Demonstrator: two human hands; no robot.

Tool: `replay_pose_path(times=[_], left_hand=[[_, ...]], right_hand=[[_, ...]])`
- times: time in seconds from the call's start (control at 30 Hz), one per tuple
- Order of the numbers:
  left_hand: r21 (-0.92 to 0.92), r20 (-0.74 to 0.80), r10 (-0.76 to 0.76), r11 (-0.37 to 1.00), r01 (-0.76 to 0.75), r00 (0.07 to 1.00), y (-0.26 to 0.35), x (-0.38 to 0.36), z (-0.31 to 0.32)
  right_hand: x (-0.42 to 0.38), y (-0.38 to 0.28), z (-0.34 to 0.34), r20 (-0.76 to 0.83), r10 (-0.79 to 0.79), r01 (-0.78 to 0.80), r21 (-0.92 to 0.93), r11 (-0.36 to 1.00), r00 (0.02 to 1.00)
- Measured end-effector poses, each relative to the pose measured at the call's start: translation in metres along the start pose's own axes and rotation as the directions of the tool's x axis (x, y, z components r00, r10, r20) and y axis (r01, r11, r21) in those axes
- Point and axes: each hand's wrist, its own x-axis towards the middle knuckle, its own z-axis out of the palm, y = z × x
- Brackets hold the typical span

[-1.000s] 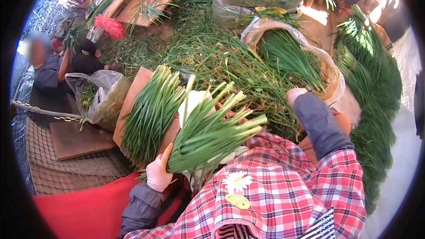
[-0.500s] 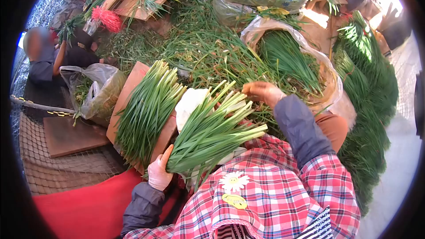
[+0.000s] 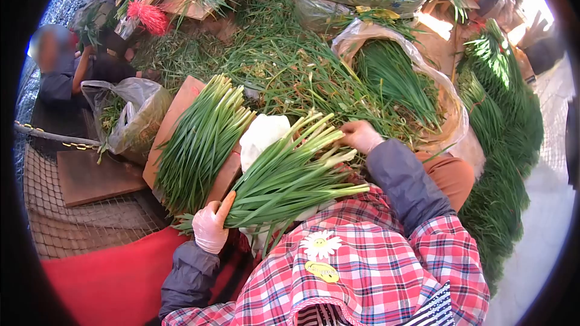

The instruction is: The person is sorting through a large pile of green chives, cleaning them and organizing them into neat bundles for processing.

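Note:
A loose bunch of garlic chives [image 3: 284,187] lies across my lap, pale stalk ends toward the upper right and leaf tips toward the lower left. My left hand [image 3: 211,226], in a thin glove, is closed around the leafy end, its thumb along the top. At the pale stalk ends, my right hand [image 3: 361,137], also gloved, has its fingers pinched together on the stalks; the fingertips are partly hidden. A second pile of garlic chives [image 3: 202,145] rests on a brown board [image 3: 160,163] to the left. Between the two bunches sits a white cloth-like bundle [image 3: 260,136].
Loose leaves and trimmings [image 3: 284,66] cover the ground ahead. An open plastic bag [image 3: 456,93] holds more chives, with a large heap [image 3: 507,145] at right. Another plastic bag [image 3: 142,127] stands left, near a seated person [image 3: 57,78]. Red twine [image 3: 148,17] lies farther off.
My right hand has come down and inward from just beyond the stalks and closed on their ends. My left hand has shifted slightly left, still gripping the leaves.

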Motion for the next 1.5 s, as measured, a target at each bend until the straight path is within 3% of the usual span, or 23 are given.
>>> replay_pose_path(times=[0.07,0.13,0.2,0.27,0.33,0.37,0.47,0.53,0.57,0.6,0.63,0.67,0.73,0.8,0.83,0.93,1.13,1.23,1.27,1.33,1.4,1.47,1.5], left_hand=[[0.030,-0.005,0.009,1.000,-0.009,1.000,0.003,0.000,-0.004],[0.047,0.000,0.000,0.999,0.000,1.000,0.005,0.000,-0.005],[0.055,0.008,-0.003,0.998,0.002,1.000,0.006,0.001,-0.006],[0.051,0.019,0.001,0.999,-0.002,1.000,0.007,0.002,-0.009],[0.027,0.034,-0.017,1.000,0.016,0.999,0.008,0.004,-0.011],[0.016,0.044,-0.029,0.999,0.028,0.999,0.008,0.002,-0.011],[-0.126,0.117,-0.147,0.979,0.162,0.982,0.013,-0.001,-0.012],[-0.419,0.079,-0.160,0.890,0.178,0.984,0.003,-0.008,0.005],[-0.554,0.059,-0.167,0.815,0.172,0.984,-0.002,-0.010,0.011],[-0.645,0.249,-0.263,0.673,0.362,0.932,-0.005,-0.011,0.007],[-0.676,0.440,-0.316,0.500,0.542,0.840,-0.007,-0.011,-0.001],[-0.647,0.619,-0.326,0.304,0.699,0.715,-0.006,-0.009,-0.010],[-0.664,0.677,-0.310,0.133,0.736,0.667,0.007,0.009,-0.035],[-0.643,0.732,-0.259,0.044,0.765,0.630,0.011,0.028,-0.059],[-0.636,0.732,-0.280,0.043,0.770,0.621,0.021,0.043,-0.072],[-0.669,0.693,-0.271,0.101,0.736,0.668,0.031,0.073,-0.101],[-0.756,0.556,-0.266,0.233,0.612,0.788,0.046,0.126,-0.141],[-0.806,0.461,-0.232,0.294,0.514,0.856,0.054,0.144,-0.141],[-0.821,0.425,-0.235,0.306,0.481,0.874,0.058,0.148,-0.136],[-0.815,0.368,-0.275,0.363,0.451,0.888,0.077,0.155,-0.126],[-0.837,0.244,-0.266,0.427,0.341,0.933,0.086,0.160,-0.095],[-0.581,-0.284,0.067,0.781,-0.227,0.956,0.078,0.171,-0.038],[-0.465,-0.274,0.073,0.863,-0.199,0.959,0.092,0.171,-0.031]], right_hand=[[-0.001,0.029,-0.016,-0.246,0.053,0.107,0.590,0.801,0.968],[-0.037,-0.010,-0.045,-0.186,-0.153,0.226,0.486,0.844,0.971],[-0.067,-0.049,-0.037,-0.085,-0.518,0.523,0.227,0.822,0.851],[-0.073,-0.081,-0.018,0.121,-0.654,0.650,-0.342,0.679,0.747],[-0.068,-0.067,0.012,0.186,-0.747,0.723,-0.480,0.498,0.638],[-0.066,-0.059,0.014,0.147,-0.733,0.693,-0.490,0.530,0.665],[-0.065,-0.044,-0.008,-0.153,-0.588,0.503,-0.379,0.777,0.794],[-0.047,0.013,-0.036,-0.441,-0.393,0.247,-0.353,0.902,0.807],[-0.044,0.029,-0.061,-0.367,-0.136,-0.104,-0.564,0.819,0.920],[-0.027,0.087,-0.073,-0.266,0.131,-0.289,-0.739,0.609,0.955],[-0.038,0.100,-0.077,-0.138,0.343,-0.284,-0.861,0.423,0.929],[-0.050,0.103,-0.074,-0.123,0.303,-0.248,-0.874,0.419,0.945],[-0.085,0.047,-0.063,-0.189,0.184,-0.260,-0.802,0.538,0.965],[-0.098,0.028,-0.052,0.173,0.162,-0.085,-0.386,0.919,0.972],[-0.102,0.022,-0.044,0.328,0.114,-0.055,-0.186,0.981,0.938],[-0.112,0.012,-0.014,0.621,-0.098,-0.145,0.329,0.933,0.778],[-0.097,-0.016,0.013,0.549,-0.456,-0.103,0.710,0.697,0.700],[-0.071,-0.038,0.036,0.364,-0.690,-0.037,0.897,0.440,0.625],[-0.066,-0.044,0.031,0.282,-0.655,0.027,0.907,0.420,0.701],[-0.060,-0.061,0.017,-0.018,-0.550,0.122,0.981,0.151,0.835],[-0.021,-0.041,0.018,-0.268,-0.612,0.342,0.940,0.003,0.744],[-0.019,-0.058,0.004,-0.432,-0.579,0.472,0.877,-0.091,0.691],[-0.026,-0.072,-0.006,-0.503,-0.536,0.478,0.856,-0.198,0.678]])
